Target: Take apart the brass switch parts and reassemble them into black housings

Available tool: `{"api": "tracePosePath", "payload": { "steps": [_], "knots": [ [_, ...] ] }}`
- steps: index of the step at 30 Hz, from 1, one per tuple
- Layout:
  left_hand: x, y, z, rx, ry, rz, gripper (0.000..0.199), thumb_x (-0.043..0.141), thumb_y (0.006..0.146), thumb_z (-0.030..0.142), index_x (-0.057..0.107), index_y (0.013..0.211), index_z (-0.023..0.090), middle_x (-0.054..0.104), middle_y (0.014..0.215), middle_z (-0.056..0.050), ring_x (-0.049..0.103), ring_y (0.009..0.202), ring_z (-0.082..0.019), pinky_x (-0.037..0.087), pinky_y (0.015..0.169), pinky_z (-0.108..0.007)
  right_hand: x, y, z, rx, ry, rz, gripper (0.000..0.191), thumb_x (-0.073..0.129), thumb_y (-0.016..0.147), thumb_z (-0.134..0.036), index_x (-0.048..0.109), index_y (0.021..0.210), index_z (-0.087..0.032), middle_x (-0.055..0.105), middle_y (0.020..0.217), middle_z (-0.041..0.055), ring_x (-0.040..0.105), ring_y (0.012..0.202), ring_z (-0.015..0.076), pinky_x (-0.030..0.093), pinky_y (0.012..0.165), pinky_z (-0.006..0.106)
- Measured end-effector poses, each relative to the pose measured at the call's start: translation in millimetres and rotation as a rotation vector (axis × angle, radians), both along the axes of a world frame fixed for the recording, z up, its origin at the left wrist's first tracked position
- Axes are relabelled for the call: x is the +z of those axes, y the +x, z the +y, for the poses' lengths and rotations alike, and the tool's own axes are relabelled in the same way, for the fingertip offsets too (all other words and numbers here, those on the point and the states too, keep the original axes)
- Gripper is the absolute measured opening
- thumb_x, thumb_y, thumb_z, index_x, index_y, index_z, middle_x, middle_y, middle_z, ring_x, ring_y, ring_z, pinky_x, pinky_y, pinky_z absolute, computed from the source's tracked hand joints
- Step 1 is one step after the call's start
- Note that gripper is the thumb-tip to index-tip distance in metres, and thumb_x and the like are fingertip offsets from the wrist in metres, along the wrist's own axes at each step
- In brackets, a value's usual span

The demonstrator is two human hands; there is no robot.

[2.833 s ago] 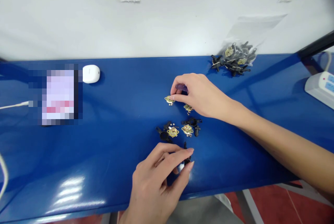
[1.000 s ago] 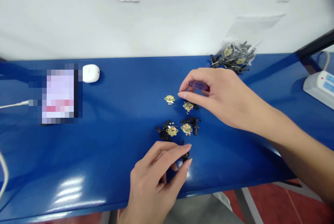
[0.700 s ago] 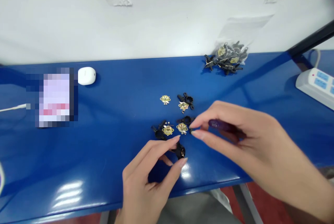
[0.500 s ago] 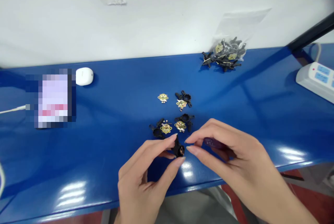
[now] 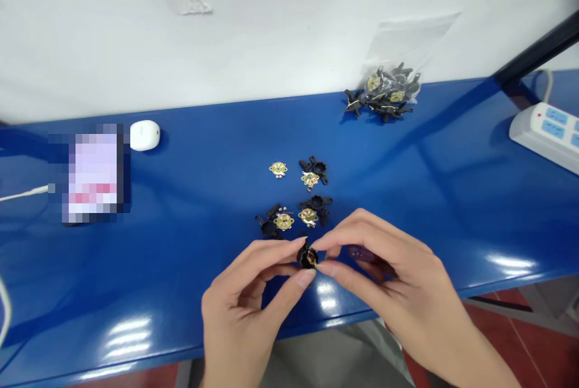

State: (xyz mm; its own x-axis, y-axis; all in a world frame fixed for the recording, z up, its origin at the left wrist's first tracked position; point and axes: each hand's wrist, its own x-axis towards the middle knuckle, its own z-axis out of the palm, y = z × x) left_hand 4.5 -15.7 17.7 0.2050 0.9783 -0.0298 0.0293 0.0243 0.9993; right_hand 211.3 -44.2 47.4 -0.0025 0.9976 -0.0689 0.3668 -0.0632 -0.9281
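Observation:
Between the thumb and fingers of my left hand [image 5: 251, 300] is a small black round plastic housing [image 5: 303, 257] with a coppery metal piece inside its opening. The thumb and index fingertips of my right hand [image 5: 402, 282] meet the right rim of that housing. Tucked under the curled fingers of the same hand lies a dark purple handle [image 5: 360, 253]; the rest of it is hidden. Just beyond my hands, gold metal discs with side lugs [image 5: 284, 222] lie among black plastic brackets [image 5: 269, 228] and tiny screws.
A clear bag [image 5: 393, 83] of similar parts rests by the wall, loose black pieces [image 5: 354, 102] beside it. A white power strip [image 5: 543, 128] stands at right. At left are a blurred-out phone [image 5: 93, 177] and a white earbud case [image 5: 145, 135] on the blue table [image 5: 203, 177].
My right fingertips have closed in leftward from a small gap to touch the housing. The housing has turned so its opening shows more. The whole view has shifted slightly.

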Motion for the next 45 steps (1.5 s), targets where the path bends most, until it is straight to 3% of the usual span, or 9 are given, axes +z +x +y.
{"api": "tracePosePath", "payload": {
  "steps": [16,23,37,45],
  "knots": [
    [0.5,-3,4,-0.031,-0.063,-0.059,0.039,0.088,0.091,0.009,0.091,0.116,0.039,0.085,0.108,0.003,0.082,0.085,-0.009,0.067,0.081,-0.011,-3.4,1,7,0.117,0.033,0.004,0.018,0.072,0.109,-0.031,0.078,0.122,-0.042,0.07,0.113,-0.0025,0.068,0.088,0.0122,0.058,0.077,0.025],
    [0.5,-4,2,-0.033,-0.107,-0.062,0.038,0.09,0.091,0.012,0.091,0.116,0.041,0.085,0.109,0.004,0.081,0.086,-0.008,0.066,0.082,-0.009,-5.6,1,7,0.122,0.067,-0.028,0.012,0.074,0.109,-0.028,0.076,0.118,-0.036,0.068,0.108,-0.0041,0.061,0.079,0.0081,0.054,0.072,0.02],
    [-0.3,-5,1,-0.02,-0.122,-0.045,0.036,0.091,0.091,0.014,0.091,0.114,0.042,0.084,0.113,0.004,0.082,0.084,-0.009,0.067,0.083,-0.012,-5.7,1,8,0.119,0.099,-0.038,0.015,0.074,0.109,-0.027,0.076,0.12,-0.036,0.069,0.107,-0.0036,0.063,0.079,0.0088,0.054,0.069,0.021],
    [0.0,-5,-1,-0.015,-0.064,0.041,0.031,0.091,0.091,0.016,0.091,0.111,0.04,0.085,0.108,0.004,0.082,0.081,-0.008,0.066,0.079,-0.011,10.9,14,22,0.067,0.147,-0.193,0.013,0.076,0.108,-0.03,0.077,0.118,-0.036,0.072,0.111,-0.0026,0.063,0.076,0.0111,0.05,0.063,0.029]
  ]
}}
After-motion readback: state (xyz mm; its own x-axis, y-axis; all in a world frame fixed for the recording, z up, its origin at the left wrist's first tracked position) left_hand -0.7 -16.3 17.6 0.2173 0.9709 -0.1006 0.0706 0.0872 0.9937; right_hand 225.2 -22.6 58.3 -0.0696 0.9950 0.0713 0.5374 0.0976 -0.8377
